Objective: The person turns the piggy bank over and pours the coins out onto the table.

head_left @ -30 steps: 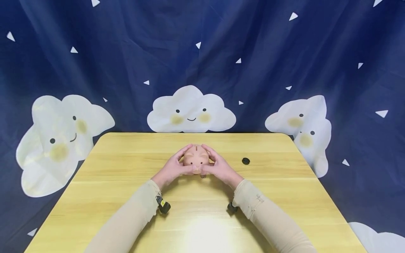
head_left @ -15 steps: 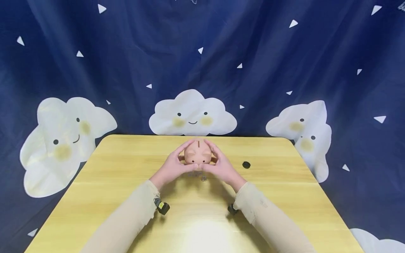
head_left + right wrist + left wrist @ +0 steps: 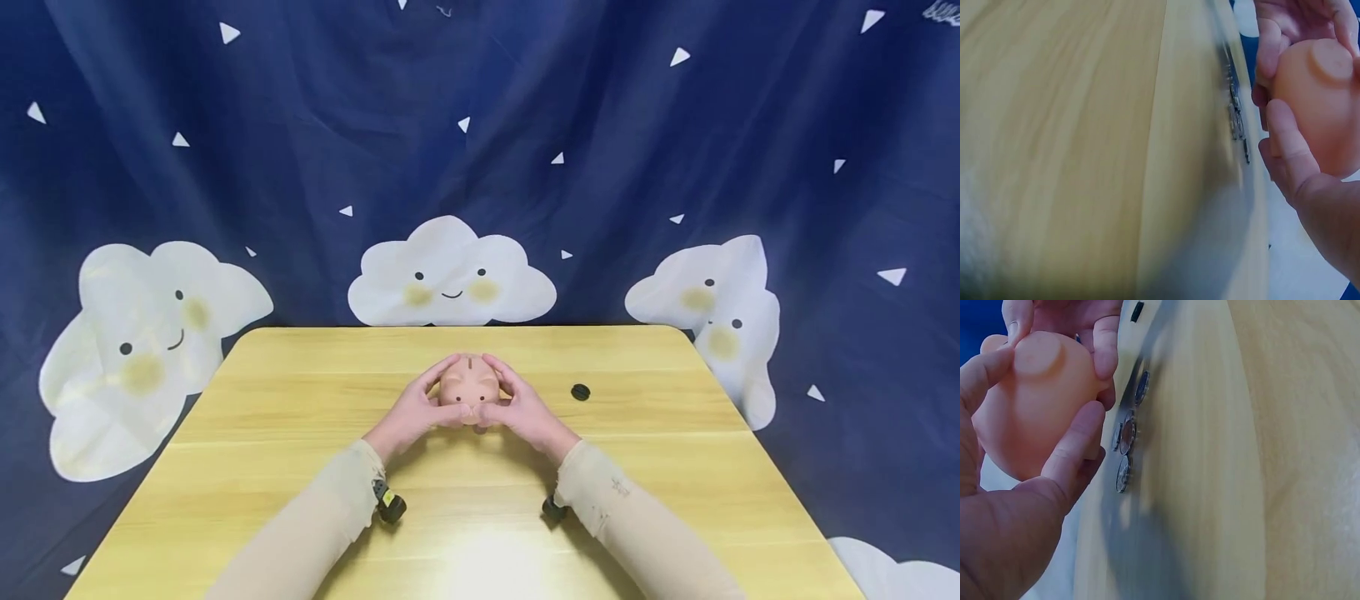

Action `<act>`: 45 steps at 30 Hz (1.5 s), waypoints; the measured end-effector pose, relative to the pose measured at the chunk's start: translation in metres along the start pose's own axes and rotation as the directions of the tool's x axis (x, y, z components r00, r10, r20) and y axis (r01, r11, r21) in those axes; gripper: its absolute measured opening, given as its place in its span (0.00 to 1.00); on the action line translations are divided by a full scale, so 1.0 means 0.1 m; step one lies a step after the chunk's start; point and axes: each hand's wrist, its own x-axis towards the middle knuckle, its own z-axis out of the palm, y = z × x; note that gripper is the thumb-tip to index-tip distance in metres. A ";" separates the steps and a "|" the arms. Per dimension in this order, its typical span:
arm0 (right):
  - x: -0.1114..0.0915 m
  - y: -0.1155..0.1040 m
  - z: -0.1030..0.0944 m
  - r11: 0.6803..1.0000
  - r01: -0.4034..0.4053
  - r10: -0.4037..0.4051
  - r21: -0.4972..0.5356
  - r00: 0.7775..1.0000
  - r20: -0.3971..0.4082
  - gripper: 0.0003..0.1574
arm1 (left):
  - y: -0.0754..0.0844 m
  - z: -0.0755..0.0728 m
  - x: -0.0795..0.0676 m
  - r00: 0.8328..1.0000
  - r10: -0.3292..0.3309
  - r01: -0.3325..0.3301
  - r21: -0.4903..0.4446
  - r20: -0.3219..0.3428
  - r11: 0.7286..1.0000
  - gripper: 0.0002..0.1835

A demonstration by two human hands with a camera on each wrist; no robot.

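Both hands hold a pink piggy bank [image 3: 469, 382] off the table near the middle of the far half, its slot up and its face toward me. My left hand [image 3: 412, 414] grips its left side, and my right hand [image 3: 527, 414] grips the right, thumbs meeting at the snout. In the left wrist view the round snout [image 3: 1038, 355] lies between the thumbs. Several coins [image 3: 1126, 436] are on the wood below the bank, mostly hidden by the hands in the head view. The underside of the bank is out of sight.
A small black round plug [image 3: 581, 392] lies on the wooden table [image 3: 660, 467] to the right of the right hand. Behind the table's far edge hangs a dark blue curtain [image 3: 405, 108] with clouds. Small black cameras [image 3: 390, 506] are strapped to the wrists.
The hands have raised the piggy bank and brought it back down, still gripped from both sides. Coins showed beneath it while it was raised. The black plug has stayed put.
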 end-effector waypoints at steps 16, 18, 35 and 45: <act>0.05 -0.16 0.03 0.995 -0.098 0.098 0.000 0.995 -0.018 0.58 | 0.22 -0.01 0.02 0.997 -0.081 0.081 -0.015 0.017 0.997 0.53; 0.03 -0.29 0.05 0.998 -0.014 0.011 -0.062 0.999 -0.045 0.58 | 0.38 0.00 0.00 1.000 -0.018 0.017 0.044 0.019 0.999 0.53; 0.04 -0.10 0.04 0.999 -0.018 0.017 -0.046 1.000 -0.024 0.60 | 0.14 -0.03 -0.01 1.000 -0.019 0.019 -0.024 -0.017 1.000 0.55; 0.06 -0.02 0.04 0.998 -0.067 0.067 -0.017 0.998 -0.011 0.61 | 0.08 -0.06 -0.02 0.999 -0.052 0.052 -0.041 0.009 0.998 0.54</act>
